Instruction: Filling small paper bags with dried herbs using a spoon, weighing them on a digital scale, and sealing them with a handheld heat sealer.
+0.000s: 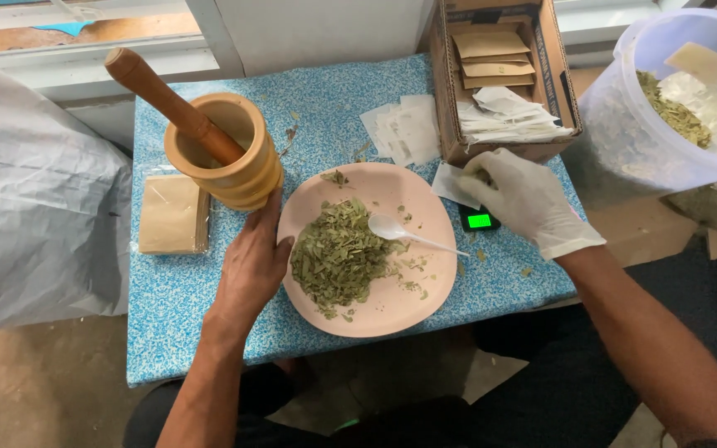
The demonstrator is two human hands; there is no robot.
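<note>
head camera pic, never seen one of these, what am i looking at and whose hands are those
It is one picture from a camera worn on a person's head, looking down at their own two hands over a small table with a blue patterned cloth. The bare left hand rests at the edge of a pink plate that has dried green leaves and a white plastic spoon on it. The gloved right hand pinches a small white sachet above a little scale. Nearby stand a wooden mortar with a pestle and a cardboard box.
</note>
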